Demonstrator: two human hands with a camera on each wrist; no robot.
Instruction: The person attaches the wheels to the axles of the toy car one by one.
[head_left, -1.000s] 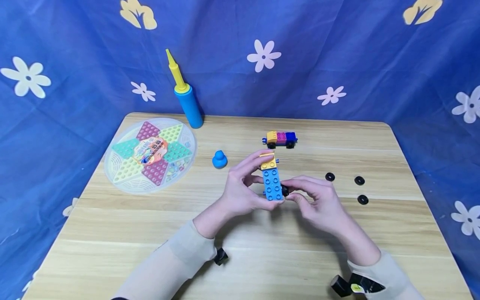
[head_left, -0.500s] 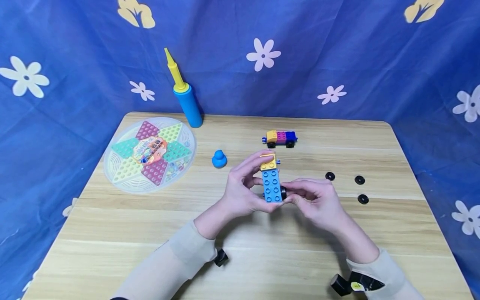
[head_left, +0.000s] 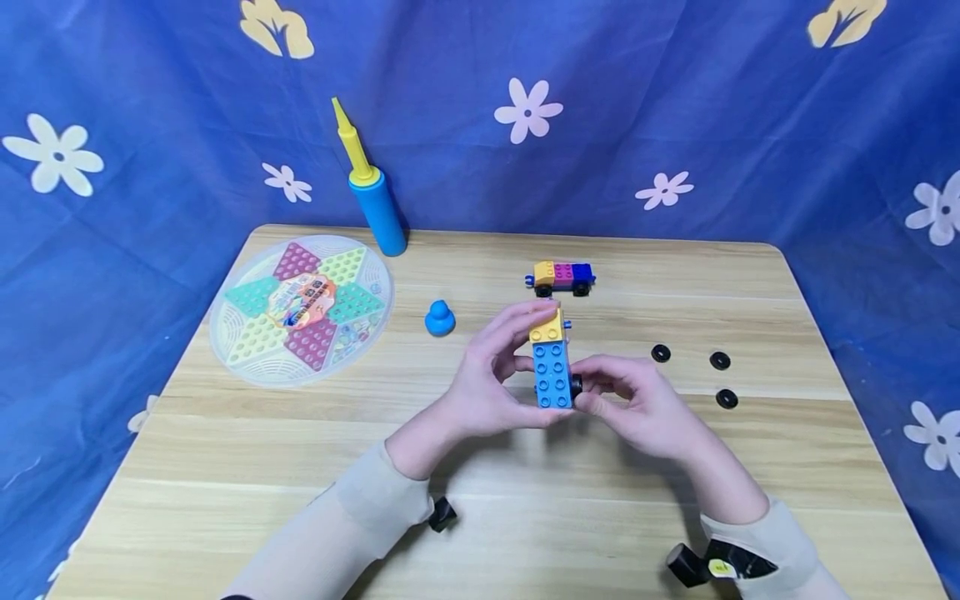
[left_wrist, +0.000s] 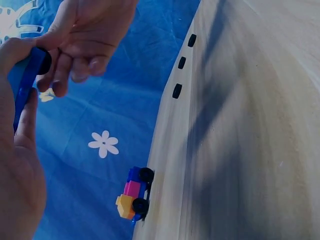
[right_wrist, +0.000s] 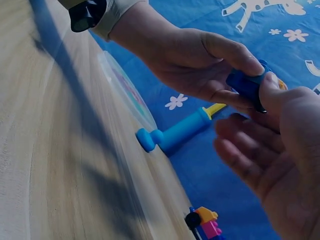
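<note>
My left hand [head_left: 498, 375] grips a toy block car [head_left: 551, 367], a long blue brick with a yellow brick at its far end, held above the table [head_left: 480, 517]. My right hand [head_left: 626, 400] pinches a small black wheel [head_left: 576, 385] against the blue brick's right side. In the left wrist view the blue brick [left_wrist: 24, 82] and the wheel [left_wrist: 44, 61] show edge-on under the right hand's fingers [left_wrist: 82, 65]. The right wrist view shows the left hand [right_wrist: 200, 55] wrapped round the blue brick [right_wrist: 247, 85].
A finished block car [head_left: 561, 277] stands behind the hands. Three loose black wheels [head_left: 720, 379] lie to the right. At the left are a round checkers board [head_left: 300, 307], a blue knob [head_left: 439, 319] and a blue-and-yellow pump [head_left: 372, 200]. Blue flowered cloth hangs behind.
Both hands and the block car have shifted slightly right and turned more upright. The right hand's fingers have closed in tighter on the wheel at the brick's side.
</note>
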